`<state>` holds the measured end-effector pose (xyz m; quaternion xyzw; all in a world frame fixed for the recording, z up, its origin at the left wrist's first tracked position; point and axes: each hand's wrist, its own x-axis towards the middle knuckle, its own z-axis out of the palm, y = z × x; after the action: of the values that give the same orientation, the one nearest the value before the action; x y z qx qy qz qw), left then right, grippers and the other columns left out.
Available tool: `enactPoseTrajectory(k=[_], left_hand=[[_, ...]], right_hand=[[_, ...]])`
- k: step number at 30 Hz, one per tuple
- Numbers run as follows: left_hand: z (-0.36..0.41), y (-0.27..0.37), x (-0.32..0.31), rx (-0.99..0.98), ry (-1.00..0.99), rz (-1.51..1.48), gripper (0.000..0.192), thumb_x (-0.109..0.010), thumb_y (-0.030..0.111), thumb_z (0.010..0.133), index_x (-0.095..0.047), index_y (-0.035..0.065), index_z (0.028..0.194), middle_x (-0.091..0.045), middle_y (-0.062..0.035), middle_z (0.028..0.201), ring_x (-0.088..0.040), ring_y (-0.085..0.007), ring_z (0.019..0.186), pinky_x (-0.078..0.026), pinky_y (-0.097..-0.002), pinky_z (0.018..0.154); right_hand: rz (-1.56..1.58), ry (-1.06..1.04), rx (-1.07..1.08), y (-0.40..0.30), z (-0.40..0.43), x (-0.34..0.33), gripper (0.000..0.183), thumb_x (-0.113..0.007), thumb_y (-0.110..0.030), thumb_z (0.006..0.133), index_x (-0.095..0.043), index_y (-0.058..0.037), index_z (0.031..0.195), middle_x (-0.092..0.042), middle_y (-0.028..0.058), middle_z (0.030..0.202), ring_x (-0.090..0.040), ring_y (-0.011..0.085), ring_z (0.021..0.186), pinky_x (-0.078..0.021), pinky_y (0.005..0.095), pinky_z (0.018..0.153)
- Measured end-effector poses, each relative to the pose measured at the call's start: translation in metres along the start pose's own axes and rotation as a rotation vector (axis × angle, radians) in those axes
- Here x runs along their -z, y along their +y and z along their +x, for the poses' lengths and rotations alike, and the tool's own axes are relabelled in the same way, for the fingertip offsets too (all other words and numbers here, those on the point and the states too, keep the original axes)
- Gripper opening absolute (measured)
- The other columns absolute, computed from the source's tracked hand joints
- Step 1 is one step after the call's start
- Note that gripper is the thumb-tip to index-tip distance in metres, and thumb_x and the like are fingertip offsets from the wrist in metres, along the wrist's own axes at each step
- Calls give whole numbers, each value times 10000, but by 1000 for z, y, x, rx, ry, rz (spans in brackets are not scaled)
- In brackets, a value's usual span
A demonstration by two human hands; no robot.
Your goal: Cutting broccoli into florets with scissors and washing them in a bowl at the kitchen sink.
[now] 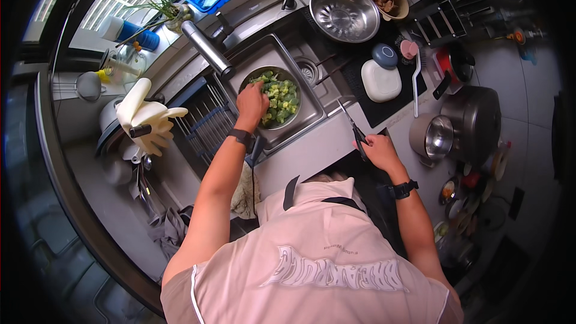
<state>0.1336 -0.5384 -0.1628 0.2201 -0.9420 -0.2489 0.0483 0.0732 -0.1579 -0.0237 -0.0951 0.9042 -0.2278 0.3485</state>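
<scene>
In the sink basin stands a round metal bowl (273, 127) filled with cut broccoli florets (282, 99). My left hand (252, 103) reaches over the bowl's left side, its fingers down at the florets. Whether those fingers pinch a piece cannot be made out. My right hand (379, 150) grips the dark handles of a pair of kitchen scissors (355, 129) by the counter edge, right of the basin. The blades point up and away from me, towards the sink. A stainless steel tray-like basin (266, 50) surrounds the bowl.
A tap (208, 49) leans over the basin's left side. White rubber gloves (146, 119) hang at left. A large steel bowl (344, 12), a white soap box (381, 82) and a long-handled brush (417, 81) lie beyond the sink. Pots (472, 121) stand to the right.
</scene>
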Motion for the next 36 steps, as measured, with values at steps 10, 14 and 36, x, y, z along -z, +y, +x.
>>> enactPoseTrajectory(k=[10, 14, 36], left_hand=[[15, -36, 2, 89, -107, 141, 343, -615, 116, 863, -680, 113, 1200, -726, -206, 948, -701, -404, 903, -556, -505, 823], [16, -32, 4, 89, -120, 165, 257, -653, 167, 873, -711, 102, 1114, -723, -193, 940, -700, -390, 887, -553, -500, 802], [-65, -42, 47, 578, -26, -536, 175, -774, 188, 852, -763, 46, 954, -747, -42, 830, -683, -116, 689, -530, -264, 622]], right_hand=[[44, 45, -26, 35, -9, -10, 491, -759, -437, 858, -636, 15, 709, -610, 209, 650, -585, 393, 598, -430, 446, 569], [66, 49, -25, 26, -16, -9, 485, -761, -428, 856, -637, 19, 712, -604, 211, 642, -583, 402, 598, -425, 451, 563], [-13, 19, 122, 1, 7, -11, 492, -774, -391, 869, -590, 21, 674, -579, 95, 569, -529, 174, 518, -414, 359, 525]])
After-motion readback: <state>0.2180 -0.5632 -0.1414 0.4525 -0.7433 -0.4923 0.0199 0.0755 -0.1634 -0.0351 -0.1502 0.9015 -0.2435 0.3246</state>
